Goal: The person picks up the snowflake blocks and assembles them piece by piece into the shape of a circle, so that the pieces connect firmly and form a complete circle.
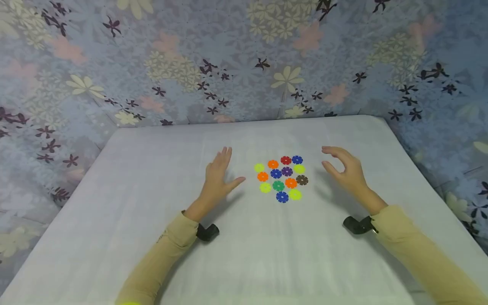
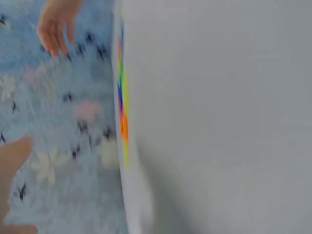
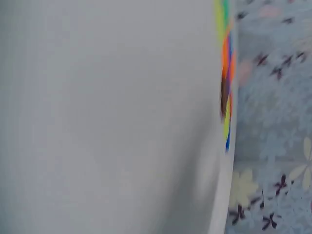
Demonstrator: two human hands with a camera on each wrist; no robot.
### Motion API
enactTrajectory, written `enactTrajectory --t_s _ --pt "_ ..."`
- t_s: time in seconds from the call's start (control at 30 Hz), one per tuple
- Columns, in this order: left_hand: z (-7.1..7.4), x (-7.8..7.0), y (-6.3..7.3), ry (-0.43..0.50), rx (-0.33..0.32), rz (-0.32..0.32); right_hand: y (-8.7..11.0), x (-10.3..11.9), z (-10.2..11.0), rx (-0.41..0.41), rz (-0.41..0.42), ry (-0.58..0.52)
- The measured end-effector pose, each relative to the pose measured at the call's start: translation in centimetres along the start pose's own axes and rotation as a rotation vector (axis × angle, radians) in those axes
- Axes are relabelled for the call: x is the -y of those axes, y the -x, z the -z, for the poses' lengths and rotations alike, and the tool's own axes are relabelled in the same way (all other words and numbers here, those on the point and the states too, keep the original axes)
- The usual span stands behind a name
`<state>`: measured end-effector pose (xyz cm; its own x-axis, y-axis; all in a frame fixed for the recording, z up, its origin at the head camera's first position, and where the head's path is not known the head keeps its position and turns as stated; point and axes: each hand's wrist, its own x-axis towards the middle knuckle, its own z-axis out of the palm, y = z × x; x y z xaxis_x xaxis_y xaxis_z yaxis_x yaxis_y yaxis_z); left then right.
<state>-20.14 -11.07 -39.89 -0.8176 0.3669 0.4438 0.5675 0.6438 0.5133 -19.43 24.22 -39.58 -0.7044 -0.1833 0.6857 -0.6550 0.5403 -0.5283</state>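
Several flat, notched plastic discs lie in a loose cluster on the white table, among them a green disc (image 1: 278, 186), a purple disc (image 1: 287, 171), a brown disc (image 1: 302, 180) and a red disc (image 1: 286, 160); others are blue, orange and yellow-green. To the left of the cluster hovers my left hand (image 1: 218, 180), its fingers straight and thumb spread toward the discs. My right hand (image 1: 348, 171) is raised on the other side, thumb and fingers apart in a loose curve with nothing between them. Neither hand touches a disc. The left wrist view shows the discs (image 2: 123, 97) edge-on.
A white cloth covers the tabletop (image 1: 152, 169). Behind it and along both sides hangs a flower-patterned backdrop (image 1: 236, 63). Black wrist cameras are strapped on both arms, the left camera (image 1: 207, 232) and the right camera (image 1: 357, 225), below tan sleeves.
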Motion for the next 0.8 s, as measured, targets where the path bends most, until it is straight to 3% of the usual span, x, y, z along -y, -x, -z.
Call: enactTrajectory --t_s 0.07,0.13,0.2,0.27,0.33,0.4,0.47,0.57,0.67,0.8 --pt "-1.2 -0.9 0.5 0.145 -0.087 -0.013 0.6 0.4 -0.6 -0.115 0.049 -0.108" --pt "-2.4 -1.6 0.8 0.26 -0.135 -0.05 1.2 0.9 -1.3 -0.186 0.028 -0.219" --pt "-3.7 -2.2 1.2 0.301 -0.114 -0.105 2.1 1.5 -1.9 -0.215 -0.026 -0.294" --pt "-5.0 -2.7 1.6 0.262 -0.037 -0.183 3.0 2.0 -2.5 -0.198 -0.096 -0.311" --pt "-5.9 -3.2 2.0 0.183 0.066 -0.242 3.8 2.1 -3.0 -0.128 -0.13 -0.286" --pt "-6.4 -3.7 2.2 0.089 0.185 -0.273 4.4 2.1 -3.5 -0.008 -0.13 -0.237" --pt "-6.6 -4.2 2.3 -0.008 0.294 -0.274 4.8 1.7 -4.0 0.126 -0.091 -0.187" --pt "-6.8 -4.7 2.3 -0.12 0.408 -0.287 5.2 1.5 -4.4 0.285 -0.024 -0.124" --pt "-6.9 -5.0 2.1 -0.176 0.457 -0.3 5.3 1.4 -4.6 0.352 0.005 -0.084" --pt "-6.9 -5.2 1.6 -0.153 0.446 -0.313 5.2 1.4 -4.2 0.375 0.003 -0.048"
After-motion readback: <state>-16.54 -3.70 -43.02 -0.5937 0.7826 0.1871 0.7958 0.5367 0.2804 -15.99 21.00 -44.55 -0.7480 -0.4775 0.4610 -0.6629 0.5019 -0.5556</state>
